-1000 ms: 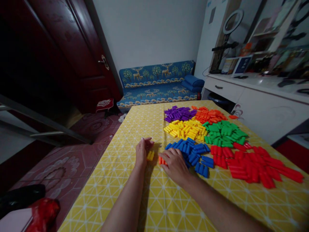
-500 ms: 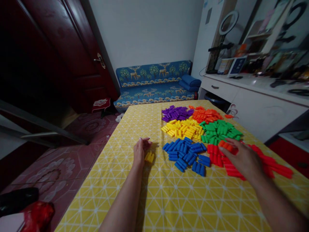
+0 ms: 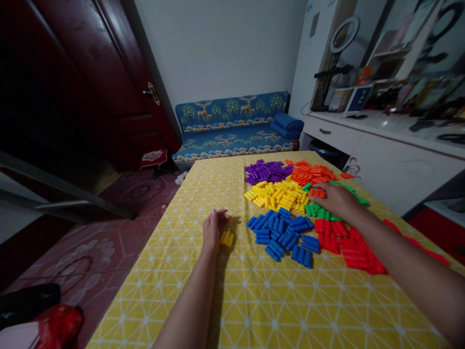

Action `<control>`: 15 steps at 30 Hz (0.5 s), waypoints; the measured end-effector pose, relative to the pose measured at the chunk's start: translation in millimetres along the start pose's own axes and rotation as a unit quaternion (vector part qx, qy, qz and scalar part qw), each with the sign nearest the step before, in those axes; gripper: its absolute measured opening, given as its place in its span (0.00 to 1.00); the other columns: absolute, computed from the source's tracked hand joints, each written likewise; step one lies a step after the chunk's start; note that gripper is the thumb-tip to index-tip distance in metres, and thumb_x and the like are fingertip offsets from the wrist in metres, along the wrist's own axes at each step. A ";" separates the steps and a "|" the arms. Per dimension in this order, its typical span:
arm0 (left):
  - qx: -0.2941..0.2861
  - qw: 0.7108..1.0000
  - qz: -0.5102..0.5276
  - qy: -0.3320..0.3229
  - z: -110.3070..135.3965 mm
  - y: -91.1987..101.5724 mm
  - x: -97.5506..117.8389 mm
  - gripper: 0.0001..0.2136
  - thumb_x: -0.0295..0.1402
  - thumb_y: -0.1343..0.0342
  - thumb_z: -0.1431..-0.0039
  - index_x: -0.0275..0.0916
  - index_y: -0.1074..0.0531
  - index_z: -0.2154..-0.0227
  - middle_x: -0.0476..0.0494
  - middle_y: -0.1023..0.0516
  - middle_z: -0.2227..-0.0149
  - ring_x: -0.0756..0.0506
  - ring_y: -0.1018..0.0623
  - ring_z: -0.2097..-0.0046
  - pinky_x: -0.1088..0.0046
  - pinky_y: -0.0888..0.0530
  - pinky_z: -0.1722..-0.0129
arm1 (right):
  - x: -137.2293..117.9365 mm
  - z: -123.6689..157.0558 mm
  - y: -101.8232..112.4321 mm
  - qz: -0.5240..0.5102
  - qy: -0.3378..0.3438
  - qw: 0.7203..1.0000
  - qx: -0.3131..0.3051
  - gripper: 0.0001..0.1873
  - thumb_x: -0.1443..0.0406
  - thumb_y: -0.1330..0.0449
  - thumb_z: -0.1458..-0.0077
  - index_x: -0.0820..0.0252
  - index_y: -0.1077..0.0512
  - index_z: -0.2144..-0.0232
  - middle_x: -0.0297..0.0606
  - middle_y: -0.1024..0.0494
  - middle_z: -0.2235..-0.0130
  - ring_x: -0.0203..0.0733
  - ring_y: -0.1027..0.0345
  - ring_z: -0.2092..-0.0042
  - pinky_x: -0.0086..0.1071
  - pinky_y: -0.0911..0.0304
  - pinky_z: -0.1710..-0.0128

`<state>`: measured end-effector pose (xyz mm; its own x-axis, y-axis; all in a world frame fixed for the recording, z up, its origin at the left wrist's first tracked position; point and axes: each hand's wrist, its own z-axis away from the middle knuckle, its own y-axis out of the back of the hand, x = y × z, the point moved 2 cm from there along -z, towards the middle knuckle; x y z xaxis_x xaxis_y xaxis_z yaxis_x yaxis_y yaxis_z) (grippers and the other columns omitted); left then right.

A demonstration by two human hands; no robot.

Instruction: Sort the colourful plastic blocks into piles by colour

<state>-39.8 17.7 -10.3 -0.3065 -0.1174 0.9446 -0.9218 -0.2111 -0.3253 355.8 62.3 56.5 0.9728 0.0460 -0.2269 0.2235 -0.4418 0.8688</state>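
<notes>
My right hand (image 3: pixel 339 201) pinches an orange plastic building block (image 3: pixel 317 193) of joined tubes, held over the green blocks (image 3: pixel 317 211), which it partly hides. Beside my left hand (image 3: pixel 213 228) lies a small yellow block (image 3: pixel 227 238). That hand rests on its side on the table, fingers loosely extended, with nothing seen in it. Blue blocks (image 3: pixel 283 235) spread between my hands, and red blocks (image 3: pixel 358 249) lie under my right forearm. Behind them are the yellow pile (image 3: pixel 278 195), the purple pile (image 3: pixel 267 172) and the orange pile (image 3: pixel 314 173).
A yellow patterned cloth (image 3: pixel 174 286) covers the table. A stray orange block (image 3: pixel 346 176) lies near its right edge. Beyond stand a blue sofa (image 3: pixel 232 131) and a white dresser (image 3: pixel 392 150). A dark red door (image 3: pixel 127 97) is at the left.
My right hand has moved left and away from me, carrying the orange block from above the red and green blocks to the green pile's left part. My left hand stays put.
</notes>
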 end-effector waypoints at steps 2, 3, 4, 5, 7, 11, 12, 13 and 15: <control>0.001 1.000 0.002 0.000 0.4 0.1 0.2 0.29 0.59 0.45 0.47 0.32 0.22 0.64 0.40 0.20 0.71 0.46 0.20 0.67 0.70 0.26 0.63 | -2.4 -33.2 -3.1 0.056 -0.007 0.997 -0.053 0.22 0.56 0.36 0.52 0.60 0.23 0.54 0.47 0.19 0.58 0.54 0.27 0.56 0.42 0.34 0.58; 0.001 1.000 0.003 0.000 0.6 0.2 0.4 0.29 0.59 0.45 0.47 0.32 0.22 0.64 0.40 0.20 0.71 0.46 0.20 0.67 0.70 0.26 0.63 | -3.0 -47.4 -2.8 0.078 -0.010 0.995 -0.067 0.24 0.57 0.36 0.50 0.61 0.24 0.52 0.48 0.20 0.56 0.55 0.28 0.54 0.43 0.35 0.57; 0.002 1.000 0.003 0.000 0.9 0.4 0.7 0.29 0.59 0.45 0.47 0.32 0.22 0.64 0.40 0.20 0.71 0.46 0.20 0.67 0.70 0.25 0.63 | -3.6 -59.7 -1.0 0.090 -0.013 0.994 -0.055 0.24 0.57 0.37 0.49 0.62 0.25 0.50 0.50 0.21 0.54 0.56 0.29 0.53 0.44 0.35 0.56; 0.002 1.000 0.002 -0.001 1.2 0.4 1.1 0.30 0.59 0.45 0.48 0.32 0.22 0.64 0.40 0.20 0.71 0.46 0.20 0.67 0.70 0.25 0.63 | -4.7 -70.0 1.6 0.094 -0.013 0.995 -0.028 0.25 0.58 0.38 0.47 0.64 0.27 0.49 0.52 0.23 0.52 0.57 0.31 0.51 0.44 0.36 0.55; 0.003 1.000 -0.001 -0.001 1.6 0.1 2.1 0.30 0.59 0.44 0.48 0.32 0.22 0.64 0.40 0.20 0.70 0.45 0.20 0.67 0.69 0.25 0.62 | -11.2 -83.6 6.4 0.083 -0.002 0.996 0.043 0.26 0.61 0.39 0.46 0.69 0.30 0.46 0.57 0.26 0.49 0.58 0.34 0.48 0.45 0.37 0.52; 0.005 1.000 0.000 -0.002 0.8 -1.7 2.1 0.30 0.59 0.45 0.47 0.32 0.21 0.64 0.40 0.20 0.71 0.46 0.21 0.66 0.70 0.26 0.62 | -60.1 -78.4 4.1 -0.020 0.077 0.989 0.127 0.22 0.63 0.40 0.44 0.70 0.29 0.49 0.57 0.27 0.49 0.57 0.37 0.46 0.47 0.39 0.47; 0.006 1.000 0.001 -0.005 0.1 -1.8 1.4 0.30 0.59 0.45 0.47 0.32 0.21 0.64 0.40 0.20 0.71 0.46 0.21 0.66 0.71 0.26 0.62 | -81.2 -69.1 1.1 -0.058 0.114 0.984 0.124 0.20 0.64 0.41 0.44 0.68 0.28 0.50 0.54 0.26 0.50 0.55 0.36 0.47 0.47 0.39 0.46; 0.009 1.000 0.002 -0.008 -0.7 -1.5 0.3 0.29 0.59 0.45 0.47 0.32 0.21 0.64 0.41 0.20 0.70 0.47 0.21 0.66 0.71 0.26 0.62 | -104.9 -56.4 -2.4 -0.097 0.160 0.976 0.108 0.17 0.65 0.42 0.43 0.65 0.28 0.52 0.51 0.25 0.51 0.53 0.35 0.47 0.46 0.39 0.46; 0.014 1.000 0.009 -0.015 -2.7 0.1 -2.4 0.29 0.58 0.45 0.46 0.33 0.22 0.63 0.41 0.20 0.69 0.47 0.21 0.65 0.71 0.26 0.62 | -154.8 -23.0 -9.7 -0.166 0.240 0.956 0.043 0.13 0.68 0.43 0.42 0.61 0.26 0.54 0.45 0.24 0.53 0.48 0.33 0.49 0.42 0.38 0.47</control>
<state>-39.8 20.6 -12.4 -0.3158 -0.1501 0.9369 -0.9087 -0.2363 -0.3442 204.4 80.1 93.3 0.7694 0.5926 -0.2383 0.5393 -0.4029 0.7395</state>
